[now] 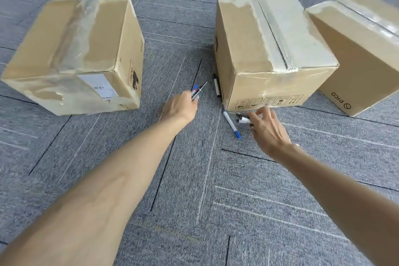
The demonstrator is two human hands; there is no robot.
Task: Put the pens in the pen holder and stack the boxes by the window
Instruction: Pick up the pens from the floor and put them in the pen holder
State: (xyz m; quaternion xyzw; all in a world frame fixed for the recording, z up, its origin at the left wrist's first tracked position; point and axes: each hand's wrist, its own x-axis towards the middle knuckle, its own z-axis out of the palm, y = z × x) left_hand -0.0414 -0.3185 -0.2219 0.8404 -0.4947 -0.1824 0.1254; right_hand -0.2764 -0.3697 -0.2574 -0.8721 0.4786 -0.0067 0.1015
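Note:
Three taped cardboard boxes stand on the grey carpet: one at the left (73,54), one in the middle (267,49) and one at the right (362,49). My left hand (180,107) is closed around a bunch of pens (198,90) whose tips stick out past my fingers. My right hand (267,129) reaches down with its fingers on a black-and-white marker (243,119) lying in front of the middle box. A white pen with a blue cap (231,124) lies on the carpet between my hands. Another white pen with black ends (216,86) lies against the middle box's left side.
Grey carpet tiles with dark seams (194,190) cover the whole floor. A gap of carpet separates the left box from the middle one; the middle and right boxes stand close together. No pen holder or window is in view.

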